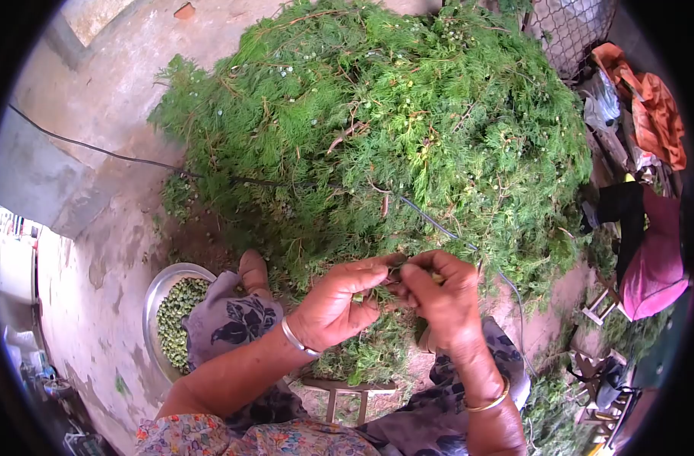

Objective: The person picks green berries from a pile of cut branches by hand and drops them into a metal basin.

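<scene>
My left hand (345,298), with a silver bangle on the wrist, is raised in front of me with thumb and forefinger pinched. Close against it is my right hand (445,292), a gold-coloured bangle lower on its forearm, also with its fingers closed. A small green sprig (395,275) is between the two sets of fingertips, mostly hidden by them. Just beyond my hands rises a large heap of cut evergreen branches (407,129) with small round pale-green cones among the leaves. To my left a round metal basin (154,304) holds many small green cones (181,315).
A dark cable (111,154) runs across the floor and over the heap. At the right, a person in a pink top (658,266) sits near a small stool (601,306). Orange cloth (651,102) lies behind. A wooden stool edge (348,386) shows between my legs.
</scene>
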`<state>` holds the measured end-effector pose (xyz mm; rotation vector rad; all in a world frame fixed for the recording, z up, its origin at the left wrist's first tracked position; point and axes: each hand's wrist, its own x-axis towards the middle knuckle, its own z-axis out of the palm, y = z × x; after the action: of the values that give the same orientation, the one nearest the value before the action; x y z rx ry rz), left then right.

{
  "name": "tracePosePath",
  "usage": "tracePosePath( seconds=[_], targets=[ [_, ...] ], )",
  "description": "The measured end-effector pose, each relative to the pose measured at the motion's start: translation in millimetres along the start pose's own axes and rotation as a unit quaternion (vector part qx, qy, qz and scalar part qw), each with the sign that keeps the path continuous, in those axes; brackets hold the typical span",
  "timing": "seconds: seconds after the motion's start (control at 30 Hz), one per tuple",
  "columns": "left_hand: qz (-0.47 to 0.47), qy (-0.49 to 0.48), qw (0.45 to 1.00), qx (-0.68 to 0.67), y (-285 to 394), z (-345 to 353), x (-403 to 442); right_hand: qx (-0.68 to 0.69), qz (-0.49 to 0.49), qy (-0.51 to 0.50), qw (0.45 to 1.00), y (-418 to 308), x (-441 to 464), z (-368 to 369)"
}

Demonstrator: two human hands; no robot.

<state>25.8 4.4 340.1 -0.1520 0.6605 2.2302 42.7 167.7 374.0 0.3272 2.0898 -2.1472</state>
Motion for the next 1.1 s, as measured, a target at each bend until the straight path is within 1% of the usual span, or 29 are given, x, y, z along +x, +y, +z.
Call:
tracePosePath(
  seconds=[0.03, 0.07, 0.1, 0.13, 0.17, 0.23, 0.3, 0.37, 0.4, 0.43, 0.47, 0.5, 0.57, 0.6, 0.67, 0.7, 0.77, 0.8, 0.83, 0.87, 0.9, 0.97, 1.03, 1.07, 1.1],
  targets=[
    [0.027, -0.011, 0.998, 0.063, 0.7, -0.4, 0.8, 0.000, 0.000, 0.000, 1.000, -5.8, 1.1, -4.5],
    [0.028, -0.003, 0.999, 0.016, 1.0, 0.9, 2.0, 0.090, 0.069, 0.004, 0.994, -15.5, 0.9, -9.8],
    [0.029, -0.003, 0.999, 0.016, 0.7, 0.5, 3.1, 0.178, 0.137, 0.009, 0.974, -20.9, 0.9, -13.3],
    [0.031, 0.010, 0.999, -0.035, 0.1, -0.5, 4.5, 0.246, 0.159, 0.031, 0.956, -21.2, 1.2, -14.8],
    [0.032, 0.022, 0.996, -0.085, -0.2, -0.8, 5.5, 0.246, 0.159, 0.031, 0.956, -21.3, 1.3, -17.5],
    [0.025, 0.031, 0.993, -0.109, 2.3, 3.6, 5.7, 0.358, 0.178, 0.054, 0.915, -21.2, 1.3, -21.8],
    [0.016, 0.041, 0.990, -0.133, 1.5, 1.5, 7.0, 0.348, 0.167, 0.063, 0.921, -21.4, -1.3, -21.2],
    [0.010, -0.023, 0.986, -0.163, -2.0, -9.5, 10.8, 0.250, 0.140, 0.031, 0.958, -23.8, -4.2, -19.9],
    [0.008, -0.023, 0.987, -0.162, -2.7, -6.4, 10.1, 0.244, 0.138, 0.014, 0.960, -20.9, -4.9, -21.2],
    [0.037, -0.006, 0.995, -0.094, -2.9, -0.5, 7.6, 0.245, 0.137, 0.015, 0.960, -19.0, -5.3, -21.5],
    [0.065, 0.011, 0.998, -0.025, -3.2, 4.3, 5.8, 0.207, 0.145, 0.004, 0.968, -17.5, -5.6, -21.1],
    [0.065, 0.011, 0.998, -0.025, -4.2, 7.2, 5.6, 0.169, 0.152, -0.007, 0.974, -16.6, -5.9, -20.3],
    [0.095, 0.031, 0.994, 0.044, -6.3, 11.6, 5.9, 0.152, 0.149, -0.018, 0.977, -14.4, -6.5, -15.8],
    [0.094, 0.032, 0.994, 0.044, -6.1, 13.0, 5.9, 0.114, 0.146, -0.018, 0.983, -11.9, -6.2, -12.6],
    [0.058, 0.045, 0.996, 0.060, -5.3, 14.3, 5.9, 0.061, 0.147, -0.014, 0.987, -7.7, -6.0, -6.3],
    [0.057, 0.046, 0.996, 0.060, -6.3, 12.4, 5.4, 0.061, 0.148, -0.015, 0.987, -7.8, -6.2, -6.3],
    [0.023, 0.082, 0.994, 0.066, -9.4, 5.9, 5.4, 0.071, 0.143, -0.005, 0.987, -11.3, -6.0, -8.1],
    [0.023, 0.083, 0.994, 0.065, -10.3, 2.6, 6.1, 0.083, 0.131, 0.011, 0.988, -16.9, -5.5, -10.6],
    [0.023, 0.106, 0.993, 0.055, -11.2, -0.4, 6.9, 0.083, 0.133, 0.011, 0.988, -18.1, -4.3, -13.5],
    [0.023, 0.128, 0.991, 0.044, -11.5, -2.0, 7.1, 0.108, 0.127, 0.025, 0.986, -18.6, -3.2, -16.5],
    [0.022, 0.129, 0.990, 0.044, -9.3, 0.0, 6.6, 0.134, 0.121, 0.038, 0.983, -19.4, -2.8, -17.9],
    [0.028, 0.086, 0.993, -0.070, -3.1, 6.0, 5.3, 0.152, 0.121, 0.039, 0.980, -21.2, -3.6, -17.3],
    [0.026, 0.088, 0.994, -0.066, -4.0, 3.6, 5.2, 0.130, 0.117, 0.035, 0.984, -21.0, -4.4, -16.9],
    [0.039, 0.069, 0.997, -0.003, -4.4, 4.7, 4.1, 0.130, 0.117, 0.035, 0.984, -21.2, -4.6, -17.2],
    [0.052, 0.050, 0.996, 0.060, -4.5, 5.8, 3.0, 0.113, 0.126, 0.012, 0.986, -21.1, -4.9, -17.2]
  ],
)
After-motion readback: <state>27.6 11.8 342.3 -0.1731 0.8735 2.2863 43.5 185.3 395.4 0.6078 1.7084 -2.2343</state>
